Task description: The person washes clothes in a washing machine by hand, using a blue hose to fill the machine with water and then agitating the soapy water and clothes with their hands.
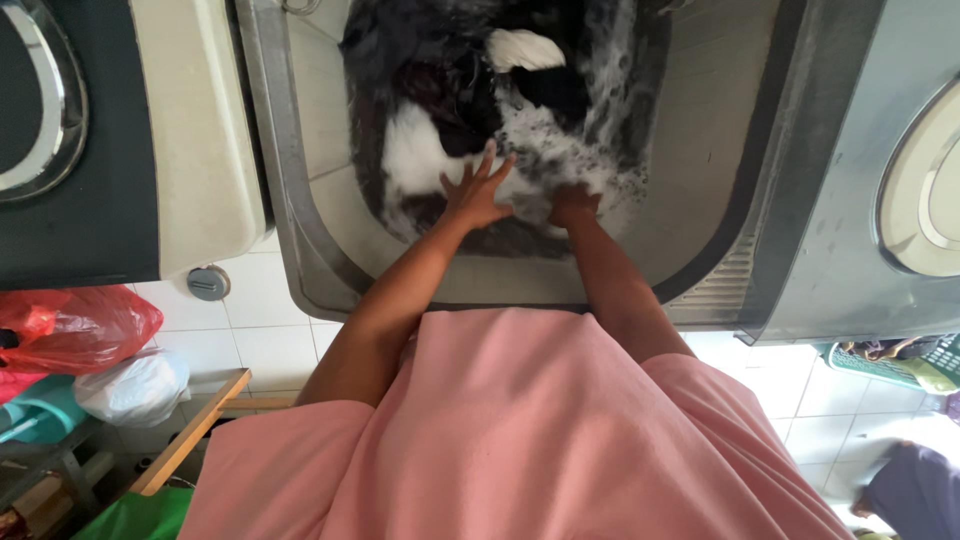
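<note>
- My left grip is lying apart, fingers spread flat, pressing on the wet laundry.
- My right grip is sinking into the suds; I cannot tell whether it is clenching cloth.
- The laundry is soaking in the grey sink, dark and white pieces tangled together.
- I judge pressing evenly and keeping the cloth low in the sink is helping avoid splashes.

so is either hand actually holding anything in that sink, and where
The left hand lies flat, spread open on the wet dark laundry, gripping nothing. The right hand is sunk in suds; whether it grips cloth cannot be told.
</note>
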